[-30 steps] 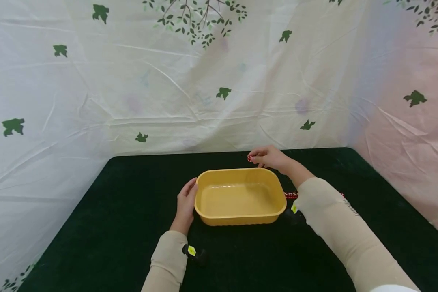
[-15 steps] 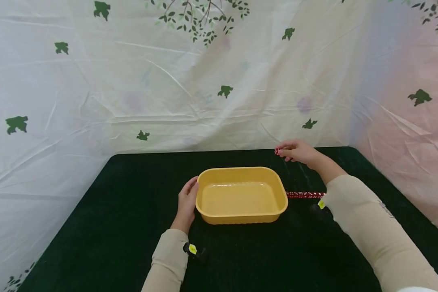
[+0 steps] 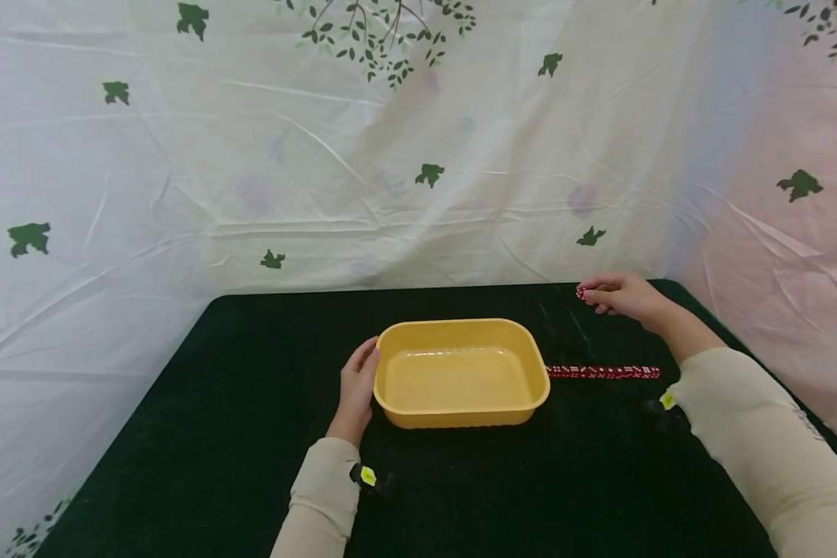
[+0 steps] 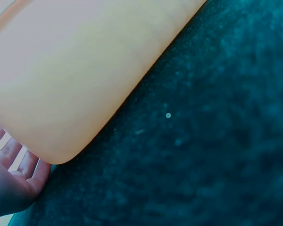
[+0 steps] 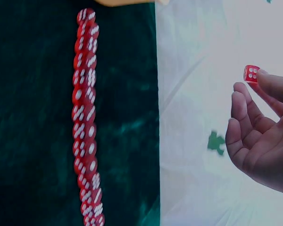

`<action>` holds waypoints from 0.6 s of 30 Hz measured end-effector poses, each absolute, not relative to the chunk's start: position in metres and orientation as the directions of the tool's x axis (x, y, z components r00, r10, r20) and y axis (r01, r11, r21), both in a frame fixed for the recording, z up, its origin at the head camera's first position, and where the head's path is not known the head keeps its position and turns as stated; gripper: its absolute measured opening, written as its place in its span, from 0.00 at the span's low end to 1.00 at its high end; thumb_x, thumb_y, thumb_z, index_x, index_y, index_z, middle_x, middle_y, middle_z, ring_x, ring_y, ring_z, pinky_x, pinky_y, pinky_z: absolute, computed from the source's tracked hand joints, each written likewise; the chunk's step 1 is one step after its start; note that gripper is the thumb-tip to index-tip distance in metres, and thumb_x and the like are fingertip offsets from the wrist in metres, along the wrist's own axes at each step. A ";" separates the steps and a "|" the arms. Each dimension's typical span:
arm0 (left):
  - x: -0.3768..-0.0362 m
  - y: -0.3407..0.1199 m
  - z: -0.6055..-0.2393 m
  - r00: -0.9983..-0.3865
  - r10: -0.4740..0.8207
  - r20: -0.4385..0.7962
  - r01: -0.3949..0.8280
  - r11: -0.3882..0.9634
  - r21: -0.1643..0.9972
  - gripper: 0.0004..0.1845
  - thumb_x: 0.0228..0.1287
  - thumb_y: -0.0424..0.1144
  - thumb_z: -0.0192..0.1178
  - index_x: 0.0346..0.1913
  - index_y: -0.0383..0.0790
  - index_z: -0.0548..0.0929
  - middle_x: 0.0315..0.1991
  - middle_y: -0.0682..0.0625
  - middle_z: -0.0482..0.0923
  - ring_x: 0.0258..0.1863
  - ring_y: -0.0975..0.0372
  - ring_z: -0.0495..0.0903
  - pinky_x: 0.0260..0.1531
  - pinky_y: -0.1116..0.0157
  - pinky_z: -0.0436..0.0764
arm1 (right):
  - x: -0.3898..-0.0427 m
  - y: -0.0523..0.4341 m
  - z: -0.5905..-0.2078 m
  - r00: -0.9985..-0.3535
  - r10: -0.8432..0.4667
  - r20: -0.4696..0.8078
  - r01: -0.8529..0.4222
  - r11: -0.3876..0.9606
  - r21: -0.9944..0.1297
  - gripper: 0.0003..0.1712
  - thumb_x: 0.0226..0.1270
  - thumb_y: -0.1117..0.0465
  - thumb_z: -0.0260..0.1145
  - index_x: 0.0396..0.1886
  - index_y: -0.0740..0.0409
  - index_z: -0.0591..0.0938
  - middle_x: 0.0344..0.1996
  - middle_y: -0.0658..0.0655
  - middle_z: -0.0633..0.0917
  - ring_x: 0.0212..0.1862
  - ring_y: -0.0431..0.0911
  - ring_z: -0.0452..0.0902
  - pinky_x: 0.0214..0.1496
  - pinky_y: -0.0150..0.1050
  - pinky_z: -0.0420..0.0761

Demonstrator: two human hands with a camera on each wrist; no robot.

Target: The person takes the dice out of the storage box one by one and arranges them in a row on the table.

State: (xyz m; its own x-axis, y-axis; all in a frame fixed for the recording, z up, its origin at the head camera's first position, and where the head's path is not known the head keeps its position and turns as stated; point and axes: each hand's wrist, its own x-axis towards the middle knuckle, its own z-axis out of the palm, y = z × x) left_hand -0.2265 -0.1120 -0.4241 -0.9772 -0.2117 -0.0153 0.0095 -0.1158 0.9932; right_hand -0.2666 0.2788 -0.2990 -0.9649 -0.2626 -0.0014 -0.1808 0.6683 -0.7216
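While right hand [image 3: 624, 294] pinches red die [image 5: 251, 73] | left hand [image 3: 357, 385] flat against yellow tub [image 3: 460, 373]

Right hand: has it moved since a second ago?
Yes. The right hand, pinching a red die, has gone rightward, from behind the yellow tub to past its right end, above the dice row.

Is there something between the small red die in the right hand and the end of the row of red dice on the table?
Nothing visible. The right hand pinches a small red die above bare dark green cloth; the row of red dice lies nearer the person.
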 end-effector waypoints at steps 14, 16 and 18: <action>-0.226 -0.111 -0.425 -0.977 -0.211 -0.025 0.002 -0.125 0.992 0.18 0.63 0.45 0.47 0.56 0.47 0.68 0.54 0.50 0.66 0.49 0.59 0.69 0.48 0.62 0.69 | -0.250 0.328 -0.324 -0.977 -0.213 0.002 -0.146 0.666 -0.732 0.27 0.65 0.51 0.49 0.52 0.69 0.67 0.42 0.65 0.75 0.38 0.49 0.72 0.36 0.35 0.73; -0.227 -0.111 -0.425 -0.977 -0.210 -0.026 0.002 -0.128 0.992 0.19 0.63 0.45 0.47 0.56 0.48 0.68 0.54 0.50 0.66 0.49 0.59 0.69 0.47 0.62 0.69 | -0.247 0.334 -0.327 -0.980 -0.201 -0.002 -0.135 0.665 -0.735 0.27 0.65 0.51 0.49 0.53 0.70 0.67 0.42 0.65 0.75 0.37 0.48 0.73 0.35 0.35 0.74; -0.227 -0.112 -0.424 -0.977 -0.210 -0.024 0.003 -0.129 0.992 0.19 0.63 0.46 0.47 0.56 0.48 0.68 0.54 0.50 0.66 0.48 0.59 0.69 0.47 0.62 0.69 | -0.245 0.341 -0.330 -0.981 -0.192 -0.007 -0.123 0.658 -0.743 0.27 0.65 0.51 0.49 0.52 0.71 0.66 0.41 0.64 0.76 0.36 0.47 0.73 0.35 0.35 0.74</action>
State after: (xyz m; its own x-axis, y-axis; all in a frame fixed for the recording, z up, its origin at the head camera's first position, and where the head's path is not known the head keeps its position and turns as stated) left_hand -0.2269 -0.1118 -0.4240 -0.9775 -0.2096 -0.0240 0.0032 -0.1286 0.9917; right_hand -0.2448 0.3409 -0.3299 -0.9814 -0.1919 -0.0070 -0.1234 0.6579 -0.7429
